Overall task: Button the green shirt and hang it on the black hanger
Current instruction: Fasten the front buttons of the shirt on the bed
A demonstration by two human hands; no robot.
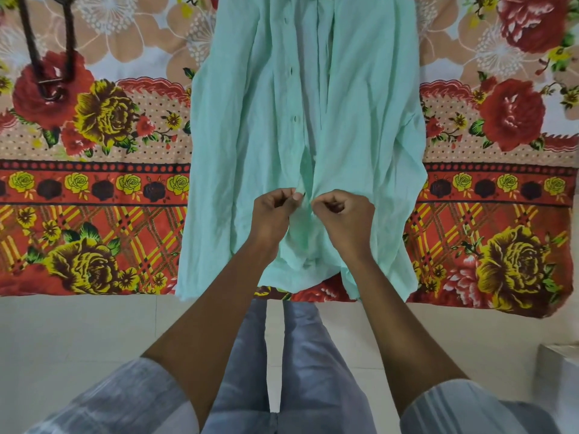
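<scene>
The pale green shirt (250,126) lies flat on a flowered bedsheet, its hem toward me and its collar out of view at the top. Its front is parted, with a row of buttons running up the left placket. My left hand (274,211) pinches the left placket edge low on the shirt. My right hand (343,214) pinches the facing right edge, the two hands nearly touching. The black hanger (51,64) lies on the sheet at the far upper left, well away from both hands, its hook toward me.
The flowered bedsheet (94,183) covers the bed and ends at its near edge. Pale floor tiles (94,333) lie between the bed and me. My legs in grey trousers stand at the bed's edge. A pale box corner (560,371) shows at the lower right.
</scene>
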